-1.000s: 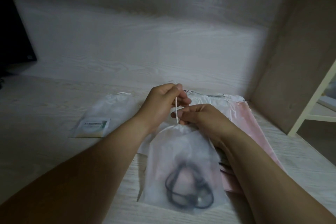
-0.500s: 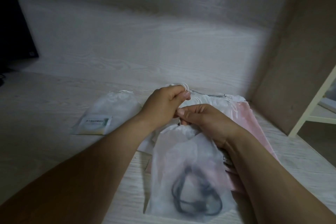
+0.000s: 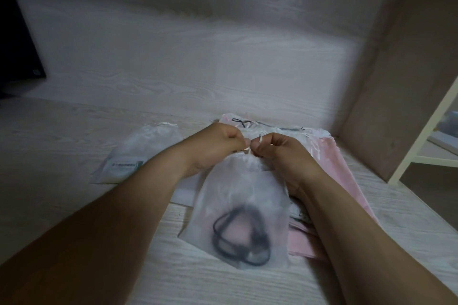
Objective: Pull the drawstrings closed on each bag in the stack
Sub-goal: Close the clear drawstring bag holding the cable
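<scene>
At the bag's [image 3: 239, 193] top edge, left hand [image 3: 213, 147] and right hand [image 3: 285, 153] pinch drawstrings [image 3: 248, 152].

The scene is dim and has a cold grey-violet cast. The brightest part is a pale patch on the back panel [image 3: 223, 69]. Above it lies a band of shadow with a soft border, and the side wall [image 3: 409, 82] at the right is clearly darker. The table [image 3: 62, 143] receives only weak, flat light, without any glare. The left hand [image 3: 218, 143], the right hand [image 3: 280, 153] and the thin drawstring [image 3: 248, 152] that they pinch look slightly soft, not sharp. The lower corners are underexposed and show almost no detail. The cream post [image 3: 421, 131] at the right leans strongly, bent by the wide lens.
</scene>
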A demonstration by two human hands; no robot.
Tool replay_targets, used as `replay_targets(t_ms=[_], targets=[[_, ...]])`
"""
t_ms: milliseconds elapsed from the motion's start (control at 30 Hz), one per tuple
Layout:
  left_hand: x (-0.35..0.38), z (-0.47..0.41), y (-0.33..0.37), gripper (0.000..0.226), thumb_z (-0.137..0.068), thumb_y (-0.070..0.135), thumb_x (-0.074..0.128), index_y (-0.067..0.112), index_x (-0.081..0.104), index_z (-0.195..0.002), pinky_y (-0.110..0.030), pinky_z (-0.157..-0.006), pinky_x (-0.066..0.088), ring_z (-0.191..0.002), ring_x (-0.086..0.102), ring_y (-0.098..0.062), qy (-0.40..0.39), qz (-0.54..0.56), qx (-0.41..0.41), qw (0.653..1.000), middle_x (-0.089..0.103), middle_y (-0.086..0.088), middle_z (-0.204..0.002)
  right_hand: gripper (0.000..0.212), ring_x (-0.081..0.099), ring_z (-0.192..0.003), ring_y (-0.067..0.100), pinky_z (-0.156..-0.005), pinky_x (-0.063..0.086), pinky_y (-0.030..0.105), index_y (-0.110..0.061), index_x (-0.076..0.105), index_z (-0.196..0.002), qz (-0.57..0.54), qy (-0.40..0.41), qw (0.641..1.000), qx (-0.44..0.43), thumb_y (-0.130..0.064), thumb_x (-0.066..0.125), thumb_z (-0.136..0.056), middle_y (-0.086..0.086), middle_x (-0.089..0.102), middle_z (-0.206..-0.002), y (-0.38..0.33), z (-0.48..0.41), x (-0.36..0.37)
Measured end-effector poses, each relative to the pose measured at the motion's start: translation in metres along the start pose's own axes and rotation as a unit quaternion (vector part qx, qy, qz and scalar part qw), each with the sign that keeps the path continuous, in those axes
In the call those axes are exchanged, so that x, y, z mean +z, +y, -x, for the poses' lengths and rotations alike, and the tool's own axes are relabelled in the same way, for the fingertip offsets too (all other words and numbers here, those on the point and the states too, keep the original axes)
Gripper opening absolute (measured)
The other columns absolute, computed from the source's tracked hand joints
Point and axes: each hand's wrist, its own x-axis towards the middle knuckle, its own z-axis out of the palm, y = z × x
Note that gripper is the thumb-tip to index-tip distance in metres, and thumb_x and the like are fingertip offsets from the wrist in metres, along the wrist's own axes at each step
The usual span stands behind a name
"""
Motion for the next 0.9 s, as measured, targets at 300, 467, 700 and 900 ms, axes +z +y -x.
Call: replay_targets(t_ms=[300,467,700,900], targets=[[-0.002,0.0,-0.003,0.018,-0.091,0.011,0.071,0.013,0.078,-0.074,-0.033,-0.077,0.05,-0.074,0.065,-0.018,-0.051,0.199,-0.071,0.976,0.072,-0.006,-0.077,0.006,0.06,-0.058,0.012,-0.056,0.049,0.024,-0.001,0.068,-0.088,0.003,0.005,0.999,-0.053,0.001,0.072,-0.092,0.004,0.071,-0.071,0.0,-0.001,0.0],[-0.006,0.004,-0.002,0.018,-0.092,0.005,0.065,0.01,0.083,-0.092,-0.036,-0.101,0.05,-0.09,0.073,-0.017,-0.072,0.265,-0.087,0.958,0.078,-0.009,-0.098,0.006,0.059,-0.058,0.009,-0.054,0.046,0.022,0.001,0.066,-0.091,0.034,0.008,0.995,-0.089,0.0,0.071,-0.093,0.003,0.074,-0.074,-0.001,-0.002,0.002],[-0.012,0.002,0.002,0.021,-0.077,0.012,0.078,0.006,0.081,-0.096,-0.046,-0.11,0.046,-0.101,0.069,-0.027,-0.054,0.261,-0.1,0.958,0.075,-0.017,-0.108,0.014,0.062,-0.067,0.011,-0.066,0.051,0.028,0.008,0.063,-0.091,0.1,0.039,0.981,-0.162,-0.001,0.074,-0.092,-0.004,0.075,-0.071,0.0,-0.003,0.005],[-0.011,0.002,0.011,0.012,-0.081,0.006,0.072,0.005,0.078,-0.091,-0.021,-0.073,0.061,-0.074,0.073,-0.012,-0.083,0.291,-0.071,0.95,0.077,-0.008,-0.086,0.014,0.063,-0.065,0.011,-0.07,0.055,0.038,-0.008,0.068,-0.081,0.105,0.066,0.978,-0.166,-0.007,0.074,-0.093,-0.002,0.075,-0.072,-0.001,-0.003,0.007]])
